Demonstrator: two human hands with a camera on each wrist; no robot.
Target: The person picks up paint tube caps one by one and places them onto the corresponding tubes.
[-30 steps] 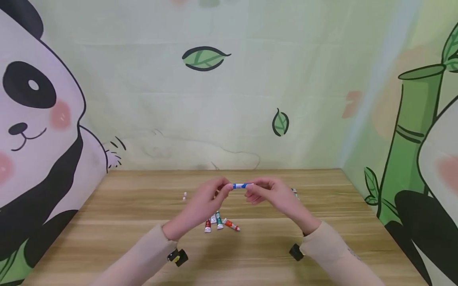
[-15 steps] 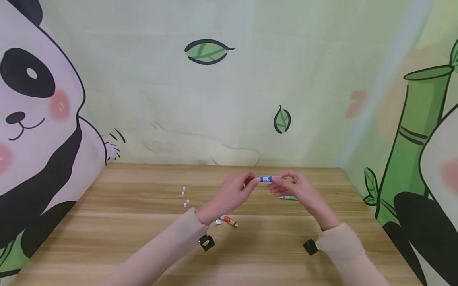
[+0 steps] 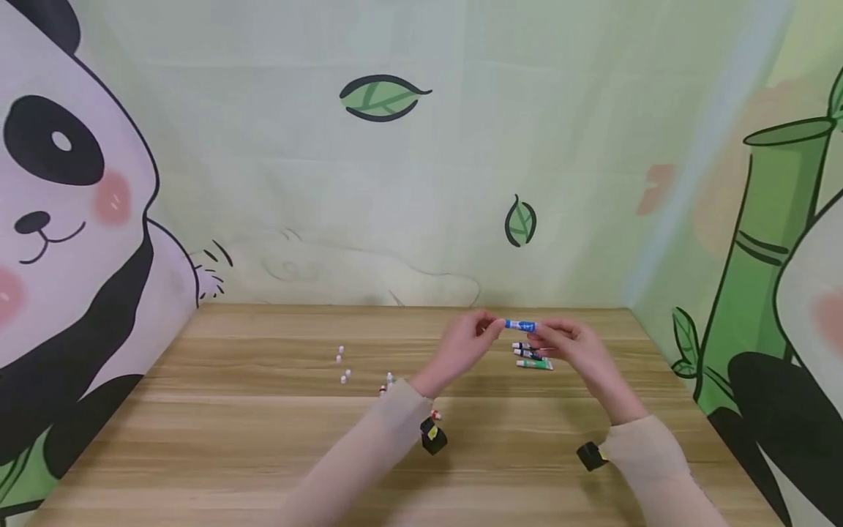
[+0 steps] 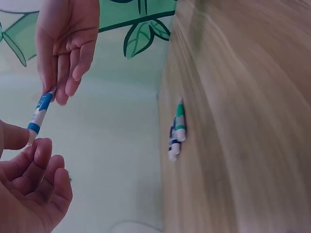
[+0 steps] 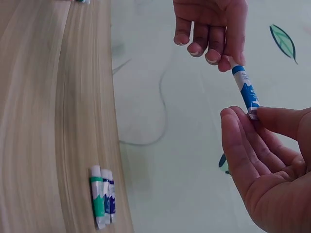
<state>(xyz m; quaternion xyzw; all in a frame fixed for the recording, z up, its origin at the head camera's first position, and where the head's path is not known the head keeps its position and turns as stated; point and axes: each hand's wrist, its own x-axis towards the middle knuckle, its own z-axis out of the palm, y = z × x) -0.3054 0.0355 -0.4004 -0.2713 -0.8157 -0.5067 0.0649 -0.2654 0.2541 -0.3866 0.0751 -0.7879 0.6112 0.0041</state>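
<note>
A small blue-and-white paint tube [image 3: 520,326] is held level above the back of the table, between both hands. My left hand [image 3: 463,344] pinches its white cap end between thumb and forefinger, as the left wrist view shows. The flat crimped end is pinched by my right hand [image 5: 272,170], its other fingers loosely bent below. Under the right hand a green paint tube [image 3: 534,364] lies beside two dark blue or purple tubes [image 5: 109,194] on the table.
Several small white caps [image 3: 340,350] lie at the left of the wooden table [image 3: 230,439]. Other tubes [image 3: 389,379] are mostly hidden behind the left forearm, with an orange-red tube's cap end [image 3: 436,415] peeking out. A panda-print cloth [image 3: 263,183] stands behind.
Both hands have moved right with the blue paint tube, from the table's middle to above the green tube. The left forearm now covers most of the tubes near the middle.
</note>
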